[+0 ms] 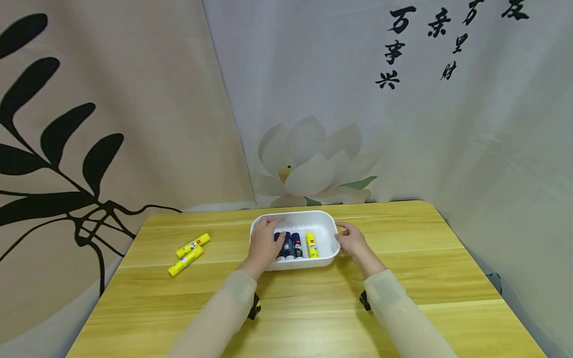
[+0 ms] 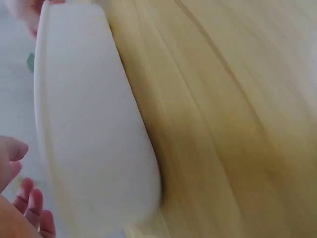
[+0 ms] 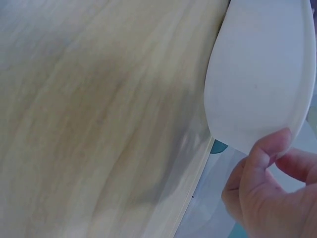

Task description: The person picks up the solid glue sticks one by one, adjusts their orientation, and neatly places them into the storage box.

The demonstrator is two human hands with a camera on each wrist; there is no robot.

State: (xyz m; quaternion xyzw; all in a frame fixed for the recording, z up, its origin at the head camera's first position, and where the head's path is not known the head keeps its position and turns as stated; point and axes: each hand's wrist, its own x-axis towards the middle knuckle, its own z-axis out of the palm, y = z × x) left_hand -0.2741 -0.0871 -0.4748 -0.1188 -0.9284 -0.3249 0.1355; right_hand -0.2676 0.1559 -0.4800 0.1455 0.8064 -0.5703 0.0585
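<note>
A white plastic tray (image 1: 288,264) stands on the wooden table. Inside it lie several dark blue glue sticks (image 1: 297,244) with pale ends and one yellow glue stick (image 1: 312,245), side by side. My left hand (image 1: 263,244) is over the tray's left end, partly covering the blue sticks. Its fingers are loosely bent and spread, holding nothing, as the left wrist view also shows beside the tray wall (image 2: 94,109). At the opposite end, my right hand (image 1: 352,238) pinches the tray's rim, its thumb and fingers (image 3: 265,153) at the corner in the right wrist view.
Two yellow glue sticks (image 1: 185,261) lie close together on the table (image 1: 304,313), left of the tray. Behind the far table edge hangs a printed cloth (image 1: 313,99) with a flower, dark leaves and black writing.
</note>
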